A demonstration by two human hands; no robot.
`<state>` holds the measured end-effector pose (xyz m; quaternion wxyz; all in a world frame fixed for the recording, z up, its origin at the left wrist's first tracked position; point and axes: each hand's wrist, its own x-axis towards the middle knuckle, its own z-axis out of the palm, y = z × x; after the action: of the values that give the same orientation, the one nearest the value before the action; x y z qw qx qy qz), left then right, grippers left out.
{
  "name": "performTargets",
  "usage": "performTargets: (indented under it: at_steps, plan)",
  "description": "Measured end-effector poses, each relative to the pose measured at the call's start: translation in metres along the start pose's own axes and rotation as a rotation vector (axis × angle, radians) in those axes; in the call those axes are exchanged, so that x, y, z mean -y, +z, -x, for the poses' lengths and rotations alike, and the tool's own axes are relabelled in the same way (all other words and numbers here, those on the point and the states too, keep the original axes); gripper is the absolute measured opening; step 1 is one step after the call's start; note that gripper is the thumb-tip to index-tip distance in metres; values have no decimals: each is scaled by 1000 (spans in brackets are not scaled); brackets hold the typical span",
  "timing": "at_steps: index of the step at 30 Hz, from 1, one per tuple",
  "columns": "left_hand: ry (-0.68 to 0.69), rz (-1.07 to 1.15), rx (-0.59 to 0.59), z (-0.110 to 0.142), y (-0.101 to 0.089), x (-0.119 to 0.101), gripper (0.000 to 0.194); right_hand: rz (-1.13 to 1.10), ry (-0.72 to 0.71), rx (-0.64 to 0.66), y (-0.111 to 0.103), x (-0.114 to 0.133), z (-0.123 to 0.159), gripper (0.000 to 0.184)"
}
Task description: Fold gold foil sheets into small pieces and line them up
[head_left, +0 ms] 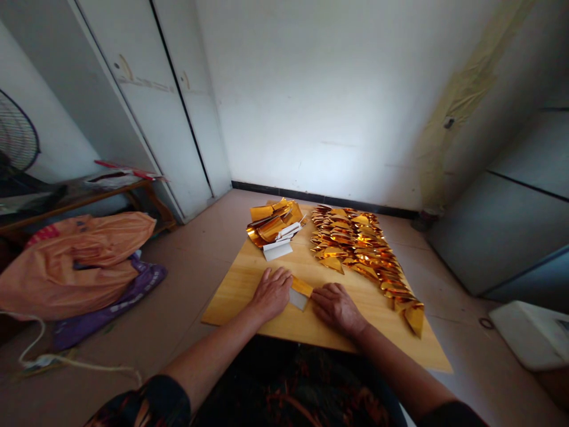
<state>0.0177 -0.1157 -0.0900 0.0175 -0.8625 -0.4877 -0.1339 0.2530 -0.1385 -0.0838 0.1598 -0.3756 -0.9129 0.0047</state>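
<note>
A small sheet of gold foil paper (301,288) lies low on the wooden board in front of me. A gold strip shows along its far edge, and the part nearer me is its pale grey-white side. My left hand (274,292) covers the left end, its fingers close together and pressed onto the sheet. At the right end my right hand (336,307) grips the corner with fingers curled; the fingertips are partly hidden. Beyond my left hand sits a loose pile of curled gold foil sheets (274,224), a few with the white side up.
Rows of folded gold foil pieces (355,240) spread along the right side of the wooden board (249,296). At left are an orange bag (75,255), a purple bag (111,296), a fan (18,133) and a cable. A white box (528,335) stands on the floor at right.
</note>
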Motion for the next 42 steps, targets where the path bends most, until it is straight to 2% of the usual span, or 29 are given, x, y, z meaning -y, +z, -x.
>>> performTargets:
  at_steps: [5,9,14,18,22,25,33,38,42]
  plan:
    - [-23,7,-5,1,3,0,36,-26,-4,-3,-3,0,-28,33]
    - [-40,8,-9,2,2,-1,31,-95,-19,50,10,0,-54,31]
    - [-39,6,-13,4,1,-1,25,-136,-4,55,26,-1,-64,38]
    - [-45,6,1,5,-1,-1,25,-108,-37,72,26,0,-66,43]
    - [-50,6,6,5,0,-1,27,-73,-33,82,19,2,-61,35]
    - [-57,6,21,5,2,0,29,-70,-25,77,12,1,-48,30]
    - [-125,33,29,4,8,-3,33,-72,-33,58,-3,-6,-7,36]
    - [-190,53,52,-13,7,-12,34,-53,30,81,-9,-7,-17,33]
    - [-231,61,47,-28,7,-15,33,-70,60,98,-4,-12,-27,30]
